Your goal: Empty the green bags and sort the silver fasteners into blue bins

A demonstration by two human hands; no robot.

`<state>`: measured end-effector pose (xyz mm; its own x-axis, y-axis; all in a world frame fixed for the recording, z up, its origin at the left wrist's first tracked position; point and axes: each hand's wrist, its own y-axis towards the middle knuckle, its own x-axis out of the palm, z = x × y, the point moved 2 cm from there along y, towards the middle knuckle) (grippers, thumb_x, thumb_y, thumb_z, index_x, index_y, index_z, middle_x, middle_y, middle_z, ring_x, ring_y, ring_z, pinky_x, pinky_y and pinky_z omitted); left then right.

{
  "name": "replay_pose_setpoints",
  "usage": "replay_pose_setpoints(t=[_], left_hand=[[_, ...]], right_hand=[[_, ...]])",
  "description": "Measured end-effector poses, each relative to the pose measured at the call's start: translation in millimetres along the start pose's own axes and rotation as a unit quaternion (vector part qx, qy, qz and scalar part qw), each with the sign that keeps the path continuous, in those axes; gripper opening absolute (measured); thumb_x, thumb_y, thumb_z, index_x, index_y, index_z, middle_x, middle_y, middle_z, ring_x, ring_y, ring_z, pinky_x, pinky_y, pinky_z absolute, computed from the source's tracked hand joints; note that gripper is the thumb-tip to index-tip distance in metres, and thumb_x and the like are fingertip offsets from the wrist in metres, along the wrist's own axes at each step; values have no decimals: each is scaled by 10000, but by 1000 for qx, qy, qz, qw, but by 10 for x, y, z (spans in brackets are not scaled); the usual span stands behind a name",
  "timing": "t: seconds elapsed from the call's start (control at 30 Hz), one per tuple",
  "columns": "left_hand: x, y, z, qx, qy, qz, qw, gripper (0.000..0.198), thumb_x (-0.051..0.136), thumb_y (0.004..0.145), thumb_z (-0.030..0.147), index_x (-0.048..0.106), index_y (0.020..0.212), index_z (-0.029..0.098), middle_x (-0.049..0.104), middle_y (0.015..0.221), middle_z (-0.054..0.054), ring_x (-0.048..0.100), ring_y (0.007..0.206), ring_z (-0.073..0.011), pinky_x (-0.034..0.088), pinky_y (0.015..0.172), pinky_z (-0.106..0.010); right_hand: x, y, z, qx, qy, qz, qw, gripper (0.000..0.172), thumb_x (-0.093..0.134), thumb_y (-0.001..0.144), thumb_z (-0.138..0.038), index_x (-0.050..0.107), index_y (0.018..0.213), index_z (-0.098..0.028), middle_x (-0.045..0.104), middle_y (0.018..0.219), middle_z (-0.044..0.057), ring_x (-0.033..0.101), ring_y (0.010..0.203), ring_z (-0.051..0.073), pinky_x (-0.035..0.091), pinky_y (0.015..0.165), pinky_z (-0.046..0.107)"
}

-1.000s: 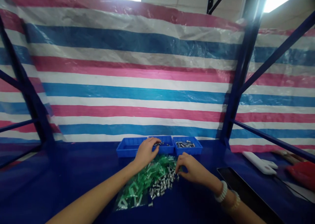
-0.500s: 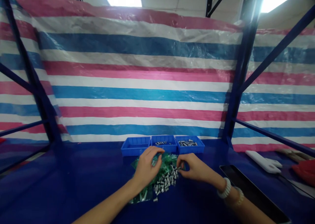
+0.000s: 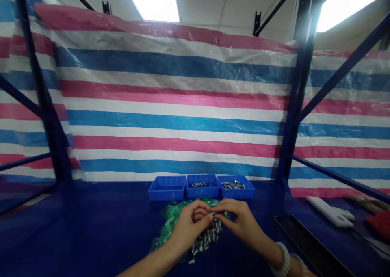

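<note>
My left hand and my right hand meet fingertip to fingertip above a pile of small silver metal fittings. Between the pinched fingertips sits a small metal piece, mostly covered by the fingers, so its exact kind is unclear. Both hands are closed around it. Under and behind the hands lies a crumpled green-tinted plastic bag, partly hidden by my left hand. One loose fitting rests at the near edge of the pile.
Behind the pile stand three blue trays: a left one without visible parts, a middle one with a few small parts, a right one holding several metal pieces. At right lie a dark flat tablet-like slab and a white device.
My right hand has moved left from the pile's right side to meet my left hand. My left hand's fingers have closed in. The camera view has tilted slightly upward.
</note>
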<state>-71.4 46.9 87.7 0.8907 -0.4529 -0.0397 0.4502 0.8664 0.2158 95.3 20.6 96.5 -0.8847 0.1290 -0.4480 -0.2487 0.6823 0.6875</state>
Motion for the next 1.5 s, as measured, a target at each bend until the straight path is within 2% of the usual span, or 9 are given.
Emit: replay_pose_setpoints(t=[0.27,0.47,0.67,0.83,0.93,1.1,1.27,1.37,1.5], left_hand=[[9,-11,18,-23,-44,8,999,177,725,718,276,637,800,146,675,634,-4,631,637,-131,467,671,-253],[18,-30,-42,-23,-69,0,997,114,590,772,236,657,827,162,700,718,-26,650,685,-153,493,704,-292],[25,-49,19,49,29,52,997,163,647,700,178,644,863,185,690,810,-29,660,760,-179,519,753,-318],[74,-148,80,126,109,104,980,61,653,761,227,655,809,189,675,829,-38,658,799,-200,535,728,-311],[69,-170,114,184,167,114,962,45,632,775,169,657,801,196,672,805,-23,652,778,-187,530,722,-296],[-124,315,250,290,308,151,893,68,590,830,169,640,872,186,686,869,-37,647,821,-178,527,750,-302],[-380,980,206,284,367,121,877,161,655,771,150,654,929,179,715,923,-60,652,898,-236,508,829,-398],[-441,937,129,281,392,106,869,194,650,775,161,654,967,192,719,952,-65,647,929,-252,495,851,-427],[-426,527,116,284,406,91,864,185,580,813,143,636,975,212,706,963,-50,639,940,-235,495,853,-420]], right_hand=[[-20,-22,-64,0,-82,-15,996,90,623,831,-136,677,887,-181,709,814,38,654,733,165,490,683,256],[-4,-36,-105,12,-121,-6,993,136,537,910,-246,633,837,-183,642,764,36,585,714,165,437,659,269],[114,-40,48,153,88,6,984,341,545,893,-461,625,730,-172,628,660,13,568,615,143,428,583,247],[328,-87,107,229,312,-26,922,391,652,792,-547,644,724,-163,589,622,-6,550,571,123,430,566,242],[400,-104,90,247,369,-46,895,400,691,755,-556,672,756,-156,597,668,4,565,607,128,446,593,252],[274,-61,267,206,256,0,944,418,649,783,-556,694,915,-162,677,752,47,609,624,154,487,605,279],[117,-19,504,179,140,18,974,239,573,825,-346,694,906,-157,684,744,44,588,526,131,473,528,257],[74,-4,488,148,117,10,982,180,538,787,-208,713,785,-164,667,733,33,567,535,123,453,530,245],[86,-7,307,88,72,-17,993,290,479,717,-38,725,689,-189,667,780,33,616,730,160,474,673,266]])
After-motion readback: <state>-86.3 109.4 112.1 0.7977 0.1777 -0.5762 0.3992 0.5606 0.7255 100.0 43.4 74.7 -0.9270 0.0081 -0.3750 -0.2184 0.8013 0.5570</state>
